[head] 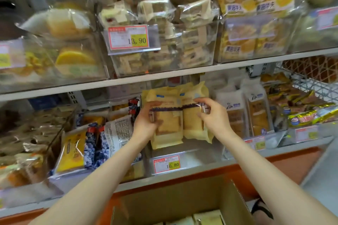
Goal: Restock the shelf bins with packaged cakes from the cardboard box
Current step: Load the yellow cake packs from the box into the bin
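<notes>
Stocked shelf bins (197,153), arms outstretched, left hand (144,122) and right hand (211,115) gripping upright packaged cakes (176,124)

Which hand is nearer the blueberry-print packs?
Left. The left hand holds the yellow cake packs just right of the blueberry-print packs; the right hand holds those packs' far side.

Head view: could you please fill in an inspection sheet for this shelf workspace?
Surface: lower shelf, price tag reading 10.80 on its middle bin.
Job's things: two yellow packaged cakes held side by side at that bin; cardboard box open, below.
Clutter: nothing seen.
Hands: left hand grips the left pack; right hand pinches the right pack.
Cables: nothing seen.
Surroundings: upper shelf bins full; wire basket at right.
</notes>
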`<move>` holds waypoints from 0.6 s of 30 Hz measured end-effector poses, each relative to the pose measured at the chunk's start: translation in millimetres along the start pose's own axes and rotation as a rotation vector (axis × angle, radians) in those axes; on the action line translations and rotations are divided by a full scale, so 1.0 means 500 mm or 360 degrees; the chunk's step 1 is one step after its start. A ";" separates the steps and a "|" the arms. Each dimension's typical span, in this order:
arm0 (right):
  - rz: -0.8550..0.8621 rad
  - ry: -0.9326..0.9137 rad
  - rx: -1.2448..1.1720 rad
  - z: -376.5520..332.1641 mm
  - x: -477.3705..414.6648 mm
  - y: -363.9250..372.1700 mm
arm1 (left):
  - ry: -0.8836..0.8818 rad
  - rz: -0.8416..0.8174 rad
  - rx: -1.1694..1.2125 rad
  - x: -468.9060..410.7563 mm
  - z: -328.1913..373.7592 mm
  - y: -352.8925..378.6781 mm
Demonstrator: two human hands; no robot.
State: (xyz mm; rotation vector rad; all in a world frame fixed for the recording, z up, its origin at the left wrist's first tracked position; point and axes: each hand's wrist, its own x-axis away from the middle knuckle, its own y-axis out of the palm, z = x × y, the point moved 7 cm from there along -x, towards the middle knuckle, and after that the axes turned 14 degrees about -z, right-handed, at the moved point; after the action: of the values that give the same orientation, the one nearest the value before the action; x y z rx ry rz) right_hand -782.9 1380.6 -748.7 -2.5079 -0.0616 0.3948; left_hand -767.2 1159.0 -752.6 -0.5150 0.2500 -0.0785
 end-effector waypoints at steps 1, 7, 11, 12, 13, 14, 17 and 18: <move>-0.0014 0.0024 0.0025 0.012 -0.010 0.011 | 0.0010 -0.0014 -0.0160 -0.009 -0.006 0.006; -0.0208 0.0068 0.0025 0.064 -0.050 0.063 | 0.0039 0.0009 -0.1052 -0.024 -0.020 0.022; -0.0256 0.0082 0.0032 0.075 -0.070 0.071 | -0.0139 0.0014 -0.1298 -0.025 -0.026 0.013; -0.0253 0.0093 0.0106 0.079 -0.072 0.073 | -0.0190 -0.0003 -0.1299 -0.025 -0.028 0.009; -0.0253 0.0112 0.0187 0.083 -0.074 0.076 | -0.0216 -0.0021 -0.1302 -0.025 -0.030 0.005; -0.0262 0.0144 0.0260 0.087 -0.074 0.079 | -0.0221 -0.0038 -0.1314 -0.024 -0.032 0.001; -0.0273 0.0225 0.0456 0.087 -0.066 0.081 | -0.0197 -0.0071 -0.1321 -0.018 -0.037 -0.011; -0.0255 0.0238 0.0522 0.082 -0.061 0.078 | -0.0199 -0.0085 -0.1309 -0.016 -0.038 -0.013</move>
State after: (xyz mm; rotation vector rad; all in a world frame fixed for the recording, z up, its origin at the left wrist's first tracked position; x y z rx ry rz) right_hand -825.9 1367.1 -794.5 -2.1820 -0.1275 0.1374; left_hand -779.6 1145.2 -763.5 -1.3401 0.1371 0.0097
